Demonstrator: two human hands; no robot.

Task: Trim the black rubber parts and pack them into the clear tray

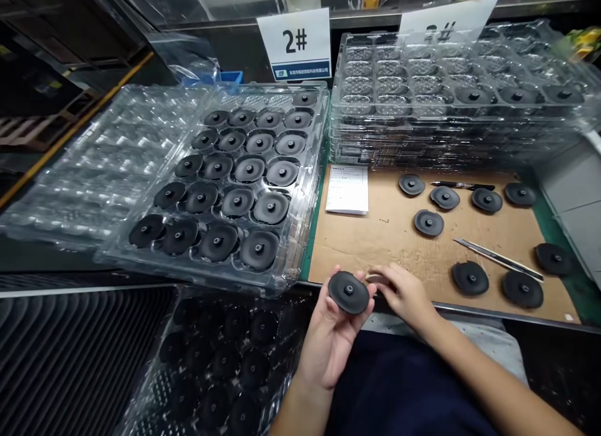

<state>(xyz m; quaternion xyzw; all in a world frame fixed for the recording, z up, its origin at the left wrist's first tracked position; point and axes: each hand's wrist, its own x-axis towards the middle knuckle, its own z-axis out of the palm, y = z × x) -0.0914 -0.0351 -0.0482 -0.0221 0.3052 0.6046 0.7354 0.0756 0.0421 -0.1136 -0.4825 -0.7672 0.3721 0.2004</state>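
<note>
A black, rounded, plastic-looking disc (349, 292) that could slip or scratch.
My left grip (335, 333) holds the disc by its rim, near the front edge of the brown cardboard sheet (366, 236); slack fingertips could drop it. My right grip (404, 294) pinches a small, pale, flat piece (374, 278) just beside it; a knock from that could mark the disc's face.

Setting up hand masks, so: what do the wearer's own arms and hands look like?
Left hand and right hand are ungloved. Left forearm and right forearm are bare: no sleeve, watch or bracelet visible. Dark navy clothing shows between them. Upper arms are out of frame.
</note>
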